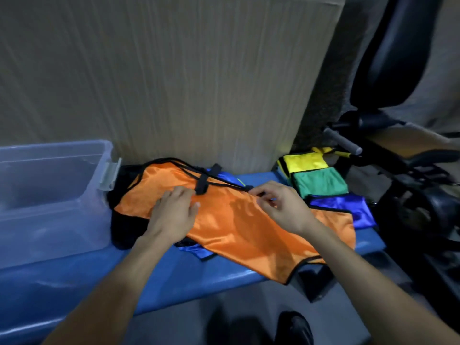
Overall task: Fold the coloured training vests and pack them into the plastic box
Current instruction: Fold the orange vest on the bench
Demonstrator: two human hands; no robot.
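Clearly you were at the folding step: the orange vest (pixel 231 220) lay spread on the blue bench (pixel 174 277), your left hand (pixel 174 212) flat and open on it, your right hand (pixel 278 205) pinching its black-trimmed edge. Next, I judged, you needed to fold it over, then carry it to the plastic box (pixel 49 195) at the left, which looked empty.

Two hands: left (pixel 174 215), right (pixel 281 207). One clear box (pixel 49 195). One orange vest (pixel 236 220) spread out. Three folded vests: yellow (pixel 306 162), green (pixel 319 181), blue (pixel 348 207). One more blue vest (pixel 196 250) underneath. One blue bench (pixel 174 282).
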